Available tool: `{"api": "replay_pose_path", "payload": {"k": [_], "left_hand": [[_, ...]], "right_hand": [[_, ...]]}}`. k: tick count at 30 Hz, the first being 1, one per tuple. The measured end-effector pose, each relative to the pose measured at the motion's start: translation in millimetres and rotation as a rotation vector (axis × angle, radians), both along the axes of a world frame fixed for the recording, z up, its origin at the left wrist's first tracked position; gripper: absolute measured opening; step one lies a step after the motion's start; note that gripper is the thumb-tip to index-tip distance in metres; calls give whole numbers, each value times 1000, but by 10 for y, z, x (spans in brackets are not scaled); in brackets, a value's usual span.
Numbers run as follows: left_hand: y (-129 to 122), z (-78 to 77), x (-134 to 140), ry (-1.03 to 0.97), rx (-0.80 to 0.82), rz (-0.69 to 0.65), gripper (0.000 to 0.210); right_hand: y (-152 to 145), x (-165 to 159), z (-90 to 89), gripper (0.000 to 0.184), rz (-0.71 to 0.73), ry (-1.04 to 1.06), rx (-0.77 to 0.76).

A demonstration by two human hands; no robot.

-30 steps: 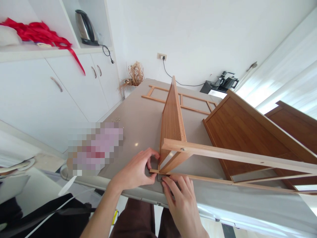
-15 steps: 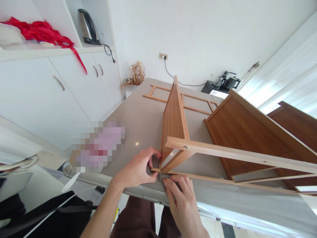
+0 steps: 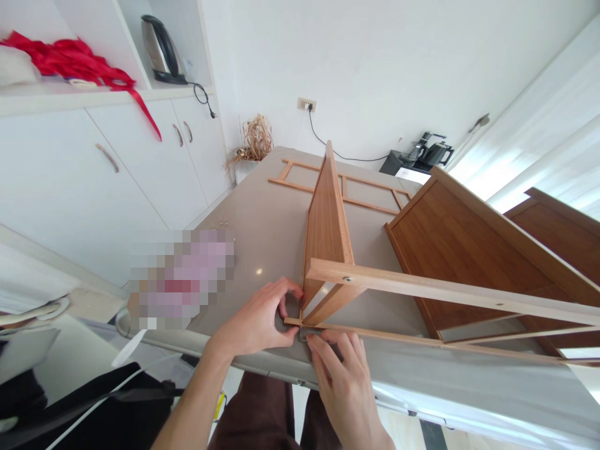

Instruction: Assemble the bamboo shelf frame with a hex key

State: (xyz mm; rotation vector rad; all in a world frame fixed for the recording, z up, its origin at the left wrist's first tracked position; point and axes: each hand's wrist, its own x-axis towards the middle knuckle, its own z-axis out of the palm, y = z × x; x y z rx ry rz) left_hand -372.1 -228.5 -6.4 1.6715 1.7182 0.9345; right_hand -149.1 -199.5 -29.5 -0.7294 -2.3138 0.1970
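Joint (image 3: 302,324) unchanged since a second ago; I read no progress.
Left hand (image 3: 255,319) round the rail (image 3: 389,338) end, grip unclear; right hand (image 3: 344,365) pinching metal key (image 3: 304,333) beside it, near side of bench (image 3: 265,240).

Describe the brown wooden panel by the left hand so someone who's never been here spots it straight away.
Find the large grey-beige table in front of the white wall. Along its nearest edge, a bare left hand is at the near corner of a brown wooden panel standing on edge. Unlike the two darker wooden panels to its right, it shows nearly edge-on.
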Motion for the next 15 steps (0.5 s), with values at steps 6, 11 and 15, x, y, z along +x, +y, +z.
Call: {"api": "replay_pose_path", "payload": {"k": [6, 11, 15], "left_hand": [[7, 26, 2, 12, 11, -6, 48], [9, 36, 10, 6, 21, -12, 46], [7, 19, 4, 6, 19, -11, 46]], "right_hand": [[-7, -4, 9, 22, 0, 1, 12], [-29, -29, 15, 24, -10, -1, 23], [-41, -51, 29, 25, -2, 14, 4]]}}
